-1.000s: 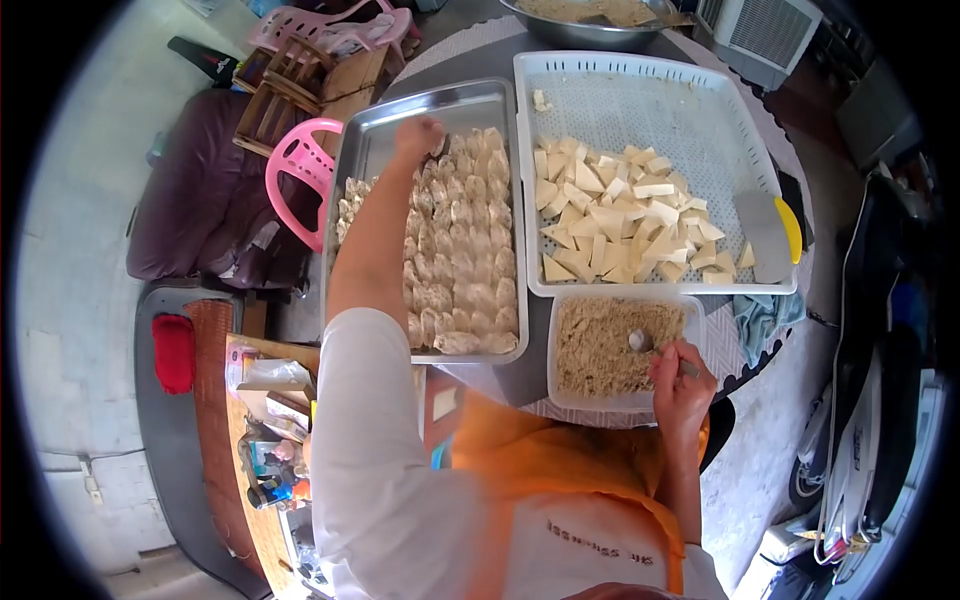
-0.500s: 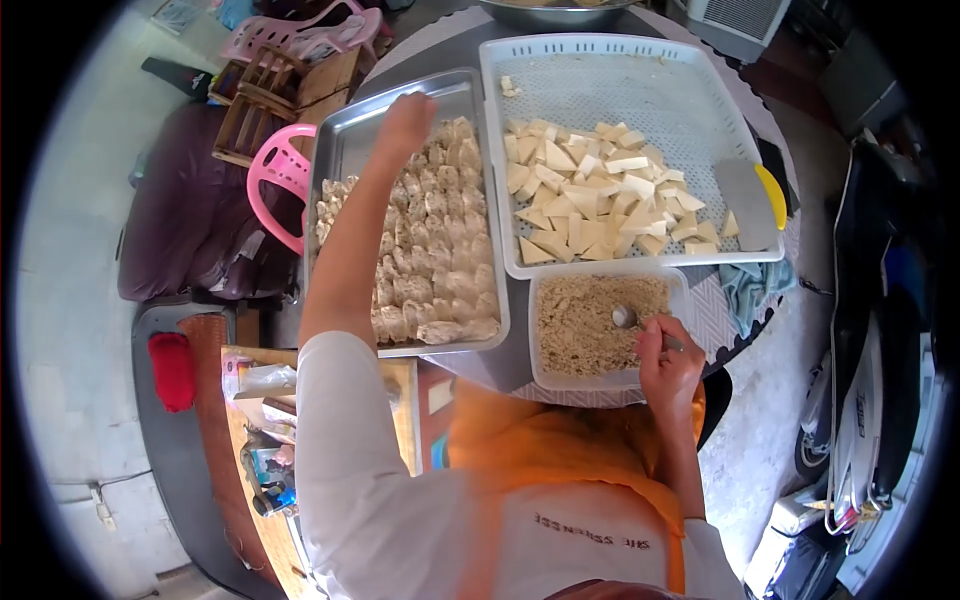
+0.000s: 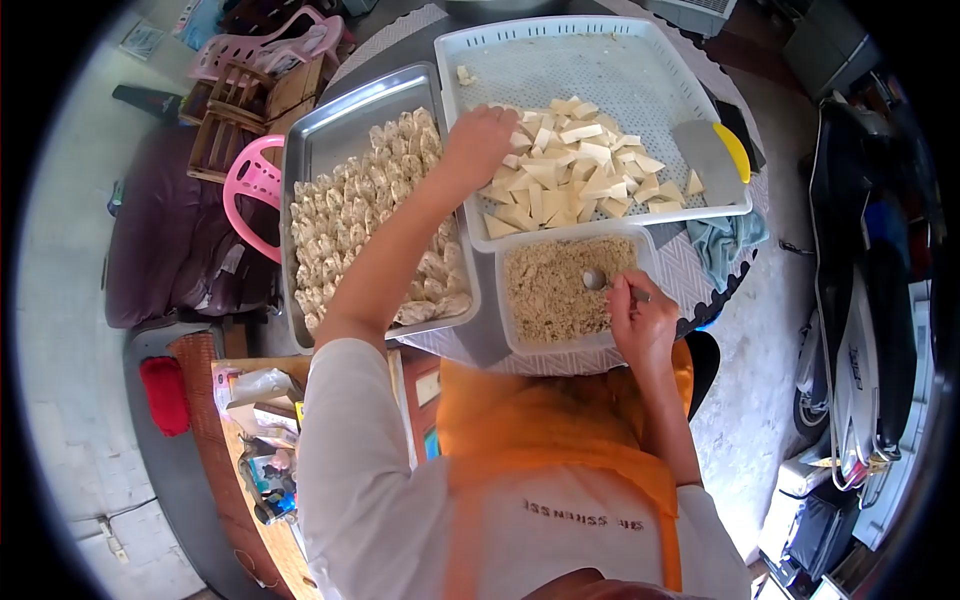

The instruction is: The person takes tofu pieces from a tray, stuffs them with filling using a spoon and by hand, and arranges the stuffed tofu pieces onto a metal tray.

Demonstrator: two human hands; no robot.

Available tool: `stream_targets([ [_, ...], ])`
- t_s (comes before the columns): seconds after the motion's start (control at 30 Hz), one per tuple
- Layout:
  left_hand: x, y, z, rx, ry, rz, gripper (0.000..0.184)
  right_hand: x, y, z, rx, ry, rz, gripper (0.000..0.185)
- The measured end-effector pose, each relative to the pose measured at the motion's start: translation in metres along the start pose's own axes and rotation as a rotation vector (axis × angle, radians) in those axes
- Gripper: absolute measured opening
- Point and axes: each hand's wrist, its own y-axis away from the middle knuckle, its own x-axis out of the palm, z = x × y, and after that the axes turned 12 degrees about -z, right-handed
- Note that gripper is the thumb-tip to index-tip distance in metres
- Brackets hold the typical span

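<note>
My left hand (image 3: 482, 145) is at the left edge of a pile of white tofu wedges (image 3: 575, 165), its fingers bent downward and the tips hidden. The wedges lie in a light blue perforated plastic tray (image 3: 590, 50). My right hand (image 3: 645, 318) is closed around the handle of a spoon (image 3: 594, 279), whose bowl rests on crumbly brown filling (image 3: 545, 290) in a white plastic tub (image 3: 507, 325). Under my left forearm, a metal tray (image 3: 340, 115) holds rows of pale, filled pieces (image 3: 350, 210).
A grey scraper with a yellow handle (image 3: 733, 152) lies in the blue tray's right corner. Beside that corner hangs a teal cloth (image 3: 718, 245). A pink plastic chair (image 3: 252, 190) stands left of the metal tray, and a wooden desk (image 3: 270, 530) with clutter is at lower left.
My left hand has moved from above the metal tray's far end to the tofu pile. My right hand still holds the spoon in the tub. The whole view has shifted slightly.
</note>
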Motion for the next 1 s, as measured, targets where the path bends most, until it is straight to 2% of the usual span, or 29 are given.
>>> stream_targets([
  [0.1,-0.008,0.021,-0.007,-0.139,0.124,-0.278,0.034,0.001,0.001,-0.002,-0.018,-0.005,-0.007,0.012],
  [0.2,0.002,0.048,0.003,-0.551,0.769,-0.189,0.024,0.001,0.002,-0.003,-0.045,-0.005,-0.016,0.012],
  [0.3,-0.051,0.066,-0.056,-0.929,1.374,-0.122,0.024,0.002,0.002,-0.004,-0.024,-0.023,-0.024,0.009],
  [0.4,-0.068,0.088,-0.091,-1.004,1.597,-0.068,0.026,0.003,0.002,-0.001,0.033,-0.051,-0.045,0.005],
  [0.5,-0.065,0.097,-0.131,-1.036,1.995,-0.133,0.026,0.004,0.003,-0.005,0.065,-0.109,-0.070,0.007],
  [0.53,-0.060,0.101,-0.136,-0.948,2.199,-0.112,0.034,0.005,0.003,-0.006,0.100,-0.172,-0.091,0.008],
  [0.63,-0.066,0.102,-0.157,-1.009,2.073,-0.088,0.039,-0.005,0.002,0.001,0.186,-0.271,-0.137,0.013],
  [0.7,-0.059,0.111,-0.159,-0.993,1.984,-0.019,0.041,-0.008,0.002,0.009,0.243,-0.394,-0.239,0.014],
  [0.73,-0.056,0.114,-0.158,-0.983,1.936,0.013,0.042,-0.016,0.000,0.020,0.252,-0.414,-0.219,0.014],
  [0.83,-0.057,0.113,-0.163,-1.041,1.859,0.013,0.042,-0.026,0.002,0.033,0.119,-0.333,-0.244,0.014],
  [1.0,-0.049,0.112,-0.164,-1.025,1.866,0.002,0.043,-0.027,0.002,0.046,-0.214,-0.257,-0.071,0.008],
])
